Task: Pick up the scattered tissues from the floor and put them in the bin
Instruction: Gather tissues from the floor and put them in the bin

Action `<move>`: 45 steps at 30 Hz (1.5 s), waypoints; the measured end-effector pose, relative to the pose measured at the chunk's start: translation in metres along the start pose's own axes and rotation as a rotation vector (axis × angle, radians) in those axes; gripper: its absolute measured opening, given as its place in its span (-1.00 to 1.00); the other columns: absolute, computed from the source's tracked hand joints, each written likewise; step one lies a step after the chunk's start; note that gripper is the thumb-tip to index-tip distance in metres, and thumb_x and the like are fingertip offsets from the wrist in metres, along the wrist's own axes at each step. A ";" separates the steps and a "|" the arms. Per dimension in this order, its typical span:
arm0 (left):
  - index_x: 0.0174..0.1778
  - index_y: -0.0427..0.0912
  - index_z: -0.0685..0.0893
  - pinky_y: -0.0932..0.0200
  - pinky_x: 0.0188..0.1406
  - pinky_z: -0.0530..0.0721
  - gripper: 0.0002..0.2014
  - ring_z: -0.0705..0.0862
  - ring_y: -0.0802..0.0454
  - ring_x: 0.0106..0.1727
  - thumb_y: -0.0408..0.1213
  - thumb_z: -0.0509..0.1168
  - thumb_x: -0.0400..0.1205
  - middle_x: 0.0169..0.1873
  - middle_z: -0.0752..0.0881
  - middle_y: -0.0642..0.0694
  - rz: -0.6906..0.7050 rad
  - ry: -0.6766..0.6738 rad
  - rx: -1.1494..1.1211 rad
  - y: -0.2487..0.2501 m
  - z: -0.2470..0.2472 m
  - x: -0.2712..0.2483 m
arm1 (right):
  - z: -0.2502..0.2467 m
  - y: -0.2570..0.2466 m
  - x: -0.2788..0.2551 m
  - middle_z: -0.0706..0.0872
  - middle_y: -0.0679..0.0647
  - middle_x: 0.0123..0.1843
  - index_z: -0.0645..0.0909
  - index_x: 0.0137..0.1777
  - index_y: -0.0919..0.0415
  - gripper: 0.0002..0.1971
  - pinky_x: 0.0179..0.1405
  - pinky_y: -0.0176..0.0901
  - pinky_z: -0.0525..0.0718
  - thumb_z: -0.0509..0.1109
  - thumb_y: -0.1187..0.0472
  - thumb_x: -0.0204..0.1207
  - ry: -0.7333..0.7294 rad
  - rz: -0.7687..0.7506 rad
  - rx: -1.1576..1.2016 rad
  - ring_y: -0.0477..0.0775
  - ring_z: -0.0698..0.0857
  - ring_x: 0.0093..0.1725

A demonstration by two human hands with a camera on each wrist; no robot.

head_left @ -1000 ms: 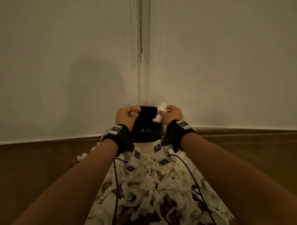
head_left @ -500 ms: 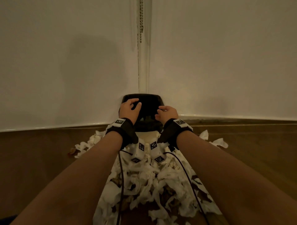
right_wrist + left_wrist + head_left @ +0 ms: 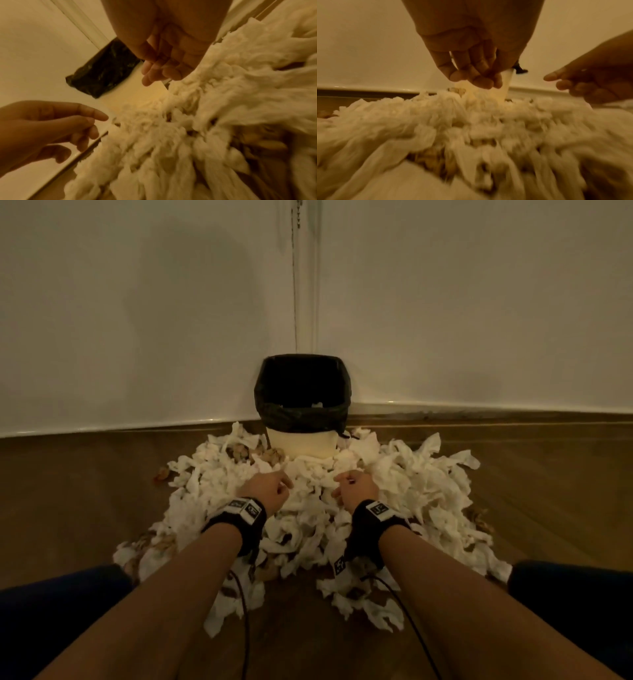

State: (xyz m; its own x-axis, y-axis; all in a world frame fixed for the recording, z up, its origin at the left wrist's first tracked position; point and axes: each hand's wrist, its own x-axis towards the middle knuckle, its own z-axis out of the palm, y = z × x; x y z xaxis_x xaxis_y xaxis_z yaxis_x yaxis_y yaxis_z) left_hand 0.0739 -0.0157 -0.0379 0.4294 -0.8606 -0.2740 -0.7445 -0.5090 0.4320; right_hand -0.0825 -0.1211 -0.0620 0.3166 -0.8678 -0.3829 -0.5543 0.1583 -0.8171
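Tissues (image 3: 308, 501) lay heaped on the wooden floor (image 3: 75, 491) before the bin (image 3: 303, 440), which stood in the wall corner with a black liner (image 3: 301, 392) over its rim. The left hand (image 3: 269, 489) and right hand (image 3: 356, 489) hovered side by side just above the middle of the heap, fingers loosely curled and holding nothing in the wrist views. Both wrist views were smeared by motion blur. One pale scrap (image 3: 317, 405) showed inside the bin; the rest of its interior was too dark to make out.
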 end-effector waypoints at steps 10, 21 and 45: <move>0.33 0.11 0.43 0.00 0.12 0.61 -0.58 0.44 -0.14 0.32 -0.11 0.35 0.57 0.41 0.29 -0.10 0.148 -0.140 0.497 -0.020 0.074 -0.031 | 0.018 0.049 -0.033 0.71 0.12 0.10 0.66 0.04 0.13 -0.82 -0.12 -0.12 0.65 0.23 0.26 0.60 -0.213 -0.019 -0.369 0.15 0.72 0.04; 0.45 0.27 0.28 -0.14 0.23 0.50 -0.37 0.39 -0.26 0.36 -0.09 0.41 0.51 0.43 0.17 -0.17 0.133 -0.119 0.617 -0.024 0.094 -0.023 | 0.037 0.053 -0.045 0.39 0.18 0.35 0.59 0.25 0.10 -0.73 0.15 -0.08 0.56 0.21 0.25 0.61 -0.300 -0.140 -0.648 0.23 0.56 0.25; 0.24 -0.14 0.57 -0.05 0.20 0.57 -0.75 0.56 -0.19 0.25 -0.33 0.23 0.64 0.26 0.56 -0.22 0.092 -0.197 0.316 -0.029 0.086 -0.008 | 0.053 0.060 -0.046 0.54 0.26 0.33 0.60 0.27 0.29 -0.68 0.25 -0.04 0.54 0.14 0.40 0.61 -0.350 -0.291 -0.921 0.25 0.57 0.27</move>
State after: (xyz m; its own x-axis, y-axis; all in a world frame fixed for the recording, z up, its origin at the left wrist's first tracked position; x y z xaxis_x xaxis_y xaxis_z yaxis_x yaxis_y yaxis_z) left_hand 0.0483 0.0077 -0.1221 0.2693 -0.8667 -0.4198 -0.9095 -0.3722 0.1850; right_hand -0.0893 -0.0466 -0.1159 0.6584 -0.6053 -0.4474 -0.7487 -0.5874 -0.3072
